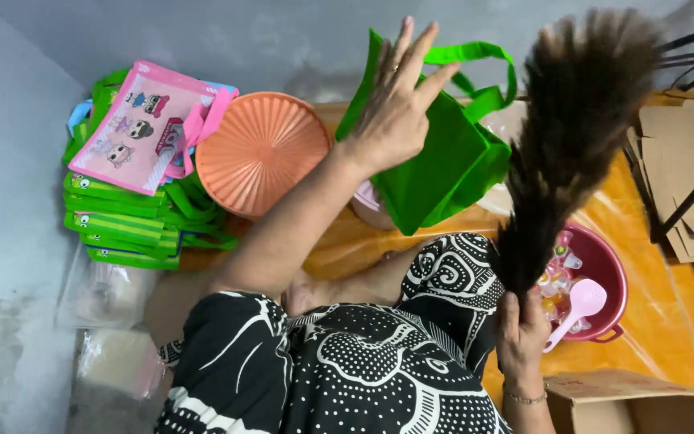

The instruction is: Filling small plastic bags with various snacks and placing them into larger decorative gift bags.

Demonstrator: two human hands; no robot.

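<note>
Your right hand (521, 336) is clamped on the feather duster (569, 128), its brush reaching far right. Your left hand (396, 103), fingers spread, touches the green bag (443, 173). An orange lid (260, 150) lies left; a red bowl (608, 269) sits right.

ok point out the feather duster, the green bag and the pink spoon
feather duster (576, 120), head view, on the dark brown feather plume
green bag (443, 173), head view, on the bag's flat front panel
pink spoon (584, 299), head view, on the spoon's round bowl
</note>
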